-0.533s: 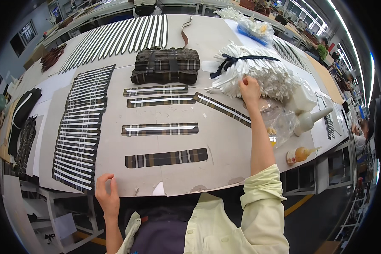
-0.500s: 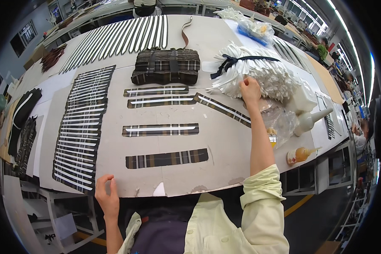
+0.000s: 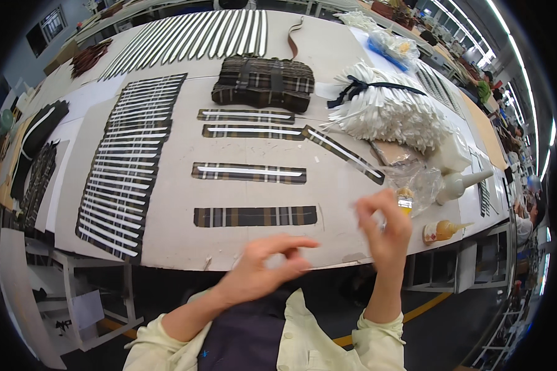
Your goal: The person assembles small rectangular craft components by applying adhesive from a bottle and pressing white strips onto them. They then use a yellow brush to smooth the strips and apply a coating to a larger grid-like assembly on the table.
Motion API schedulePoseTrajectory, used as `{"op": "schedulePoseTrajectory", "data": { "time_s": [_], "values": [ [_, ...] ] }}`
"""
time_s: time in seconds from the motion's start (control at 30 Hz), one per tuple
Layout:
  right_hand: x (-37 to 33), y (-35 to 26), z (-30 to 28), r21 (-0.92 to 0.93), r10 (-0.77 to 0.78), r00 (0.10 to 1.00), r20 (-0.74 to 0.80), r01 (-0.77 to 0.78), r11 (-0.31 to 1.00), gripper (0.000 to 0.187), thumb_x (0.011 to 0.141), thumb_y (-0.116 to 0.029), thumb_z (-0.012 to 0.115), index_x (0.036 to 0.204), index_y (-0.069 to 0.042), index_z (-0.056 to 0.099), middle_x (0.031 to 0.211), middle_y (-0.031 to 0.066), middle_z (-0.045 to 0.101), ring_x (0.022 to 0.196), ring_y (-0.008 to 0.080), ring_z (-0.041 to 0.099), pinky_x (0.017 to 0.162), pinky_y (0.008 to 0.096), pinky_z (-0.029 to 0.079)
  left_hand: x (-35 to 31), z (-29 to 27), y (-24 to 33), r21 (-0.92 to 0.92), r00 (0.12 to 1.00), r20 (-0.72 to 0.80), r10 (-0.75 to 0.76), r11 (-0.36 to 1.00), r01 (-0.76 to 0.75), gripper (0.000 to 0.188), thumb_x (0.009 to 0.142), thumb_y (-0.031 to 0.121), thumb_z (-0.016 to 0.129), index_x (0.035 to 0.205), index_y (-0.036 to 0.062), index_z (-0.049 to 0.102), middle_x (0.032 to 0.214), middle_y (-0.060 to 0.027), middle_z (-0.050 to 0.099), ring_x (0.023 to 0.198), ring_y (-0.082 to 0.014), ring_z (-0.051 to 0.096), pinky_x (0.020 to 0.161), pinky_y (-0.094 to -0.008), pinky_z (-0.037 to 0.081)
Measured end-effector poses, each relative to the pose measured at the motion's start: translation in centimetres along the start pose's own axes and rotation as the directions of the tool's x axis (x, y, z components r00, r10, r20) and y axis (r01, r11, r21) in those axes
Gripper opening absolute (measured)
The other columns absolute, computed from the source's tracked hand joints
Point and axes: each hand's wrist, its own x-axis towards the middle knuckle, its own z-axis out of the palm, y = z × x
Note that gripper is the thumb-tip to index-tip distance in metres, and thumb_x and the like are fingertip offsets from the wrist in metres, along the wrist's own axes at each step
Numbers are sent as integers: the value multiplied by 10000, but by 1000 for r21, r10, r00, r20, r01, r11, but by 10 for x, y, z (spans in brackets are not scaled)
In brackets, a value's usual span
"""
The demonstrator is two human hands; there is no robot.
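Note:
Both my hands hover, blurred, over the front edge of the white table (image 3: 167, 229). My right hand (image 3: 387, 230) has its fingers curled; something thin and pale may be pinched in it, but the blur hides it. My left hand (image 3: 269, 266) is lower and nearer my body, fingers loosely apart, nothing seen in it. Just beyond them lies a bare plaid strip (image 3: 254, 216). Farther back, a plaid strip (image 3: 247, 172) carries a white strip along its middle. A big bundle of white strips (image 3: 390, 114), tied with a dark band, lies at the right.
More plaid strips with white centres (image 3: 254, 132) lie before a folded plaid stack (image 3: 263, 83). A sheet of several finished strips (image 3: 130, 161) fills the left. A crumpled plastic bag (image 3: 418, 182), a white nozzle bottle (image 3: 461, 182) and an amber bottle (image 3: 442, 230) sit at right.
My right hand has drawn back from the white bundle to the table's front edge. My left hand has moved right from the table's edge toward it.

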Motion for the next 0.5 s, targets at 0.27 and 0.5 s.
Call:
{"op": "schedulePoseTrajectory", "data": {
  "time_s": [0.27,0.5],
  "values": [
    [-48,-48,27,258,138,913,384,-249,934,130,794,58,709,907,-2,689,703,82,595,614,201,564,548,307,413,-19,16,-10,-624,946,-106,-307,761,177,210,988,182,643,1095,6,684,798,-4,594,679,-58,505,624,-195,420],
    [-68,-33,43,373,312,742,593,-597,711,85,880,-41,719,924,31,704,748,54,659,650,102,602,573,230,458,-55,-16,-32,-531,917,-210,-339,827,184,172,959,135,674,998,-30,704,836,-70,668,695,-107,601,611,-223,463]
  ]
}}
